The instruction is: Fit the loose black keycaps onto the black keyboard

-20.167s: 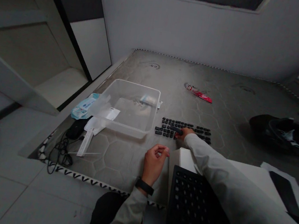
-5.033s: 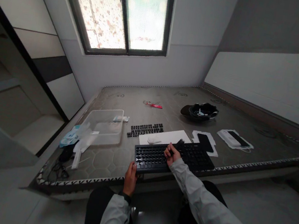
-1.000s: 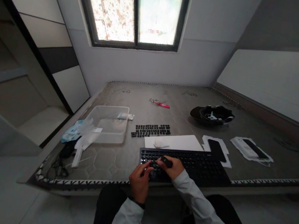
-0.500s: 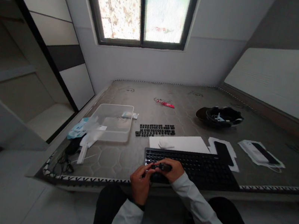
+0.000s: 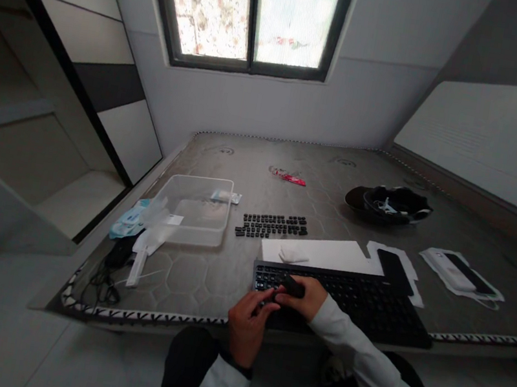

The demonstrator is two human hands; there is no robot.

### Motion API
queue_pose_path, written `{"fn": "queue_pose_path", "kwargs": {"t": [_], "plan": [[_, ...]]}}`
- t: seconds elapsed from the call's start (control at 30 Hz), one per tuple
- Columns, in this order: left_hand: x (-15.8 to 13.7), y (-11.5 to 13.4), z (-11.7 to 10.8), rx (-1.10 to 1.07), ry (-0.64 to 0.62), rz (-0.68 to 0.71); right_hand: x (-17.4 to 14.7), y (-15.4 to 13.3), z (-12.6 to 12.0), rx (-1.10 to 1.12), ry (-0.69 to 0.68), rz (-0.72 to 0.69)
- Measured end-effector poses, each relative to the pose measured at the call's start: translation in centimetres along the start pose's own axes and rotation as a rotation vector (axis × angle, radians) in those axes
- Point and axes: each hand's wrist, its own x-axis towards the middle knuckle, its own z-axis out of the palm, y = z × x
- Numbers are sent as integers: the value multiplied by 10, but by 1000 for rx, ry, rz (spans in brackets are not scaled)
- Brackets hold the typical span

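Note:
Over the left part of a black keyboard [image 5: 363,305], my two hands meet. My right hand [image 5: 309,298] is closed around a short dark tool with a thick handle [image 5: 293,285], whose tip is hidden by fingers. Against that end my left hand [image 5: 248,323] pinches with thumb and fingers; anything between them is too small to make out. Beyond the keyboard, rows of loose black keycaps [image 5: 273,227] lie on the quilted mattress cover. Between them and the keyboard is a white flat board [image 5: 328,251], with a crumpled white tissue [image 5: 294,256] on it.
A clear plastic bin [image 5: 202,237] stands left, near a blue-and-white packet [image 5: 131,219] and dark cables [image 5: 108,291]. A dark cap [image 5: 389,204], a black phone-like slab [image 5: 393,270] and a white pouch [image 5: 461,278] lie right. A red item [image 5: 290,177] lies farther back.
The view has shifted slightly. Both hands stay together at the keyboard, and the dark tool now slants more, its thick end raised. The fingers of my left hand have shifted a little.

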Motion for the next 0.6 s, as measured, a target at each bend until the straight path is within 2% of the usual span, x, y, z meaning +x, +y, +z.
{"fn": "queue_pose_path", "kwargs": {"t": [0.2, 0.37, 0.47, 0.6], "plan": [[12, -10, -5, 59, 96, -71, 31, 9, -41, -41, 121, 21], [23, -16, -12, 88, 178, -166, 104, 32, -73, -92, 168, 131], [27, -20, -13, 95, 176, -220, 156, 48, -78, -236, 125, 214], [31, -26, -11, 86, 151, -283, 207, 67, -66, -440, 68, 354]]}}
